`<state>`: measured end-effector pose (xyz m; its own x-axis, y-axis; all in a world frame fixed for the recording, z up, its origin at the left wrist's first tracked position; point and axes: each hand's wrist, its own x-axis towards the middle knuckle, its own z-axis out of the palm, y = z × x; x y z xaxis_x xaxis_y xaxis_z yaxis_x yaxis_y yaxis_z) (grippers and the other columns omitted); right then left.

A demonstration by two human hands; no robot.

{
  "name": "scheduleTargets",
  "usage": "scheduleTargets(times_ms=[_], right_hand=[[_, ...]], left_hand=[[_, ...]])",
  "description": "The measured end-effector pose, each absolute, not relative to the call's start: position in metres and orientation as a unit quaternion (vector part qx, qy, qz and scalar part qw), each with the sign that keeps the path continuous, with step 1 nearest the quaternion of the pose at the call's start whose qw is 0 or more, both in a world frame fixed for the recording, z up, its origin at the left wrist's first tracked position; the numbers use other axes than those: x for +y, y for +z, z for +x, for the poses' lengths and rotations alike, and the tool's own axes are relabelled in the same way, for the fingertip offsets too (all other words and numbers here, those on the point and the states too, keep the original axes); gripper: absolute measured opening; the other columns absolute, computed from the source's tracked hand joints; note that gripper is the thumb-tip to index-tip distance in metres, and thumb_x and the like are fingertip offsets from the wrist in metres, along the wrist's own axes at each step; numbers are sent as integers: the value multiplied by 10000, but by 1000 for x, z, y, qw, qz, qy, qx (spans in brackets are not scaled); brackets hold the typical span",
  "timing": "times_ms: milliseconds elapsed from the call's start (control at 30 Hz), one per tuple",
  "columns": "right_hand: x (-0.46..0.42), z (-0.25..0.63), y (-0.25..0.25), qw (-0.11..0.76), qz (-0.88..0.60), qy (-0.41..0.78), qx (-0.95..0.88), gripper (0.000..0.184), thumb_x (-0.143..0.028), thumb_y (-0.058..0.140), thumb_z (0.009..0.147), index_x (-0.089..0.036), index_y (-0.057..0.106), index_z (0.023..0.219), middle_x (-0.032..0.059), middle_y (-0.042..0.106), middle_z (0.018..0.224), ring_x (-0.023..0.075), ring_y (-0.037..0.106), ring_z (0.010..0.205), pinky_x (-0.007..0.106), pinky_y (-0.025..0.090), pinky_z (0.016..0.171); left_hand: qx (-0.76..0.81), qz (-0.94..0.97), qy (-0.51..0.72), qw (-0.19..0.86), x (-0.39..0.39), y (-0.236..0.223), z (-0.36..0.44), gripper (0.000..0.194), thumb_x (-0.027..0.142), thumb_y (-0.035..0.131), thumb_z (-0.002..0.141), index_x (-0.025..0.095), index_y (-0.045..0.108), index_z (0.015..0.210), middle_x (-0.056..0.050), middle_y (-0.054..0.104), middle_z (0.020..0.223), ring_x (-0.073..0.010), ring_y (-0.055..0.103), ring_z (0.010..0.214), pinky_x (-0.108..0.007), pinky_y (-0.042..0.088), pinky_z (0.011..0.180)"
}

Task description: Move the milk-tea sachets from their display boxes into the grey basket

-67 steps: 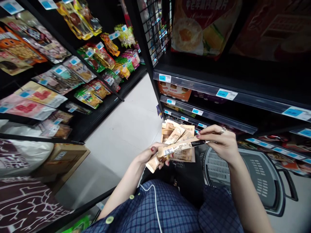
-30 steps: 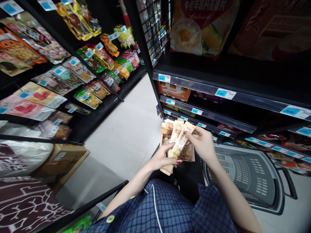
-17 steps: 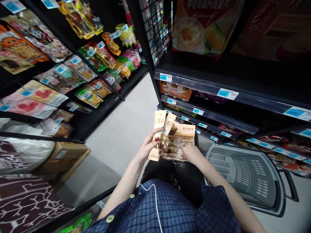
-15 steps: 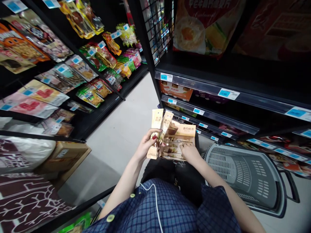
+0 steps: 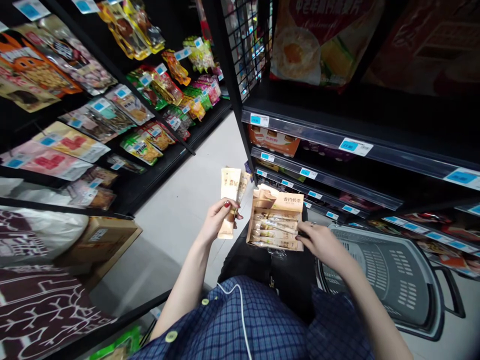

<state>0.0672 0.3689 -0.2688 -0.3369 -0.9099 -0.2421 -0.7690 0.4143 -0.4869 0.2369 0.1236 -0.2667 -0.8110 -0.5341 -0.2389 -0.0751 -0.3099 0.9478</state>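
Several cream milk tea sachets (image 5: 230, 182) are held upright, fanned a little, in my left hand (image 5: 217, 217), its fingers wrapped round their lower half. To the right, an open cardboard milk tea box (image 5: 292, 201) rests on my lap with its printed lid folded back. Inside lie more sachets (image 5: 275, 232) in a row, some in shiny wrapping. At the box's right edge is my right hand (image 5: 320, 242), its thumb and fingers closed on the side wall. The fingertips there are partly hidden.
A grey shopping basket (image 5: 378, 270) stands on the floor at my right. Black shelves with price tags (image 5: 356, 146) rise ahead and right. Snack bags (image 5: 140, 147) hang or lie on the left shelving, with a brown carton (image 5: 101, 240) below. Pale floor (image 5: 168, 195) shows between.
My left hand has moved left with the sachets, away from the box. My right hand has shifted from over the sachets inside to the box's right edge.
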Motion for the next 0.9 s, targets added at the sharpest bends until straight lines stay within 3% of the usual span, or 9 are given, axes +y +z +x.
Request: scheduleTargets(times_ms=[100, 233, 333, 467, 633, 900], right_hand=[[378, 55, -248, 191, -551, -275, 764, 212, -49, 449, 807, -189, 561, 921, 45, 632, 944, 166, 603, 853, 265, 441, 726], [366, 50, -232, 45, -613, -296, 731, 235, -19, 460, 783, -179, 588, 898, 46, 646, 907, 184, 601, 864, 296, 446, 749], [355, 48, -222, -14, -655, -284, 700, 215, -30, 481, 802, -173, 608, 901, 52, 667, 918, 197, 601, 895, 316, 451, 766], [352, 36, -209, -16, -655, -325, 682, 253, -32, 527, 800, -188, 647, 959, 44, 684, 954, 181, 594, 873, 320, 468, 755], [358, 23, -209, -19, -620, -447, 645, 219, -84, 576, 821, -226, 709, 922, 46, 707, 940, 163, 630, 842, 314, 504, 730], [361, 22, -223, 2, -581, -498, 644, 247, -101, 569, 830, -251, 736, 931, 41, 723, 922, 175, 653, 830, 324, 532, 708]], left_hand=[[-580, 259, -769, 80, 133, -268, 231, 548, 648, 608, 720, 101, 575, 715, -50, 600, 647, -119, 582, 484, -197, 465, 400], [-492, 222, -841, -29, 163, -271, 222, 700, 796, 563, 606, 115, 591, 764, -69, 622, 583, -165, 596, 482, -225, 447, 397], [-443, 233, -863, -73, 178, -269, 220, 594, 662, 697, 597, 140, 633, 872, -60, 649, 637, -185, 604, 501, -238, 436, 385], [-459, 242, -851, -77, 179, -259, 223, 328, 409, 742, 660, 156, 675, 858, -47, 650, 686, -171, 614, 560, -234, 463, 445], [-483, 227, -845, -46, 173, -246, 226, 331, 426, 747, 663, 125, 666, 775, -56, 640, 691, -172, 626, 584, -225, 466, 461], [-525, 224, -820, -46, 174, -239, 223, 380, 457, 734, 673, 98, 634, 747, -54, 622, 626, -152, 598, 537, -229, 466, 483]])
